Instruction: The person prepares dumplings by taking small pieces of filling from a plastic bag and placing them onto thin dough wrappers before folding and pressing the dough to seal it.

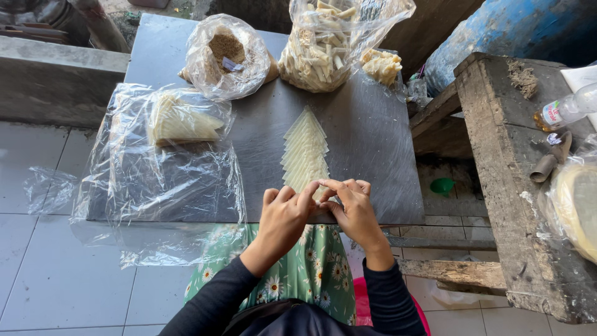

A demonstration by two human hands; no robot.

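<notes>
A: Count on bench (373,143)?
B: One row of wrappers (305,152), overlapped, mid-bench; three filled bags at far edge; one flat bag with wrapper stack, left.
A: Hands?
B: Left hand (283,218) and right hand (354,208) together, fingers curled, pinching nearest wrapper at row's near end.

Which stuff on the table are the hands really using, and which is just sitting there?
In use: left hand and right hand pinching the nearest piece in the row of pale wrappers; metal tabletop.

Lying about: plastic bottle, green cap, blue barrel.
</notes>
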